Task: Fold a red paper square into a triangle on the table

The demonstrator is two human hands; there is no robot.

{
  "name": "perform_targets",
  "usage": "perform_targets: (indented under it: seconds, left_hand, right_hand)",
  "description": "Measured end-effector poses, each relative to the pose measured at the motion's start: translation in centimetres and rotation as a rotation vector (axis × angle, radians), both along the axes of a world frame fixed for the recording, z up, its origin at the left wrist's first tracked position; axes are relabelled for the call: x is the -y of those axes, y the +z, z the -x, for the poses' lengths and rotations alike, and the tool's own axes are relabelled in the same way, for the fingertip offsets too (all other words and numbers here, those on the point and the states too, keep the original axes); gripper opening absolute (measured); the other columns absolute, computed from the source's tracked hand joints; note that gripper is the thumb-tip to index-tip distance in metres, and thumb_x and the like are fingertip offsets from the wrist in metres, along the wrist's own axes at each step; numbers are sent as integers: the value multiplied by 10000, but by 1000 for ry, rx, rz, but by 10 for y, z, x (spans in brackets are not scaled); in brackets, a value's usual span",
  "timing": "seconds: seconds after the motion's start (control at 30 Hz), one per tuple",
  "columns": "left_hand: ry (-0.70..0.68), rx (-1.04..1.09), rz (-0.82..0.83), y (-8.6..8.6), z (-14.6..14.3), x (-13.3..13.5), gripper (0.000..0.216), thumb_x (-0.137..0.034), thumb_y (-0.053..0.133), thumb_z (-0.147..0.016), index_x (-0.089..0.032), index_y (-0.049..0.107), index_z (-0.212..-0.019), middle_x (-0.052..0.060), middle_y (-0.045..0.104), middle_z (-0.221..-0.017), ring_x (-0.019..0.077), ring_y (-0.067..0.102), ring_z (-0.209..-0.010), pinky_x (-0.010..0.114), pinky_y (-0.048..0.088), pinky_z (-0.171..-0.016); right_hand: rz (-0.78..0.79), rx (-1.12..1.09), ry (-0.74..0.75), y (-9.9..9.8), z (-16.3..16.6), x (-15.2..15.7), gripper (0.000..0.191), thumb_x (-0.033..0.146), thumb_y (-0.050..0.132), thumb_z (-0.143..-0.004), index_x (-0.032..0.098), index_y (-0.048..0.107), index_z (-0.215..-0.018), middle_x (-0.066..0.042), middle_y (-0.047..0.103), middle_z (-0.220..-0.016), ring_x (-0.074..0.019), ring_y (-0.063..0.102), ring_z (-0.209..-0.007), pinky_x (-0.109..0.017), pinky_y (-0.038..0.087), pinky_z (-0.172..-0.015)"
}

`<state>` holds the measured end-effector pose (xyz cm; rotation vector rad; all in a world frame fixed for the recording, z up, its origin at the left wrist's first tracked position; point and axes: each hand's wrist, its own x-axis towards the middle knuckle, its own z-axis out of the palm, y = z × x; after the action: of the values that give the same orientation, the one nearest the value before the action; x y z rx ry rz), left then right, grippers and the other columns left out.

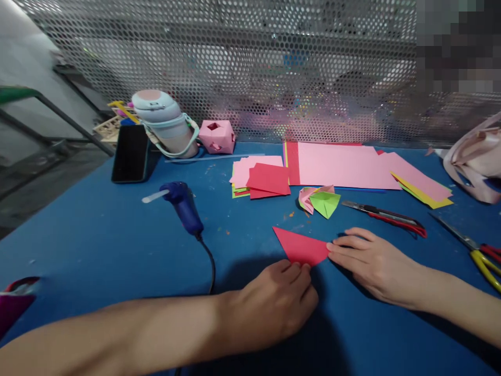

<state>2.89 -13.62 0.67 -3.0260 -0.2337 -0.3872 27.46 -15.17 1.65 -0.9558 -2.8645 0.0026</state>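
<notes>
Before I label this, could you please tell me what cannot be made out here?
All in the head view:
Red paper: part of its near edge, hidden by the left hand.
Cord: a stretch hidden behind the left forearm.
Scissors: handles cut off by the right edge.
Metal screen: what lies beyond, broken up by its mesh.

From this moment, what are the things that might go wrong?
The folded red paper, touched by the left hand and right hand, may crease unevenly if it slips. The left forearm crosses the glue gun cord and might drag it. The right hand could brush the utility knife just beyond.
</notes>
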Motion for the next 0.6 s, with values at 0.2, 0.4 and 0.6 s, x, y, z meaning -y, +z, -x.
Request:
perform_targets:
  seconds: [0.2, 0.4, 0.6]
  left_hand:
    - [31, 52, 92, -1, -3, -9, 185, -107, 392, -847, -157, 502, -707, 10, 529, -636, 142, 466, -542, 273, 388, -494]
    - [298, 149, 223, 6, 1, -35, 197, -91, 383, -814, -135, 575, -795, 68, 585, -773, 174, 526, -727, 301, 467, -651]
    - [375, 50, 496, 2, 10, -58, 502, -55, 456, -706, -143, 447, -1201, 113, 470, -1292, 218, 421, -1194, 373, 352, -1013]
  right_hand:
    - [-92, -87, -173, 9, -19, 12, 276, 101, 377, -869, 127, 642, -943, -81, 677, -751, -179, 573, -734, -441, 384, -869]
    - [-2, -210, -207, 2, -1, -8, 283, 166, 449, -853, 124, 563, -1108, -115, 642, -1019, -225, 542, -943, -400, 434, -828]
    - [120, -244, -188, -13, 14, -19, 326, 264, 488, -870, 142, 517, -1171, -120, 614, -1093, -238, 537, -994, -411, 436, -856]
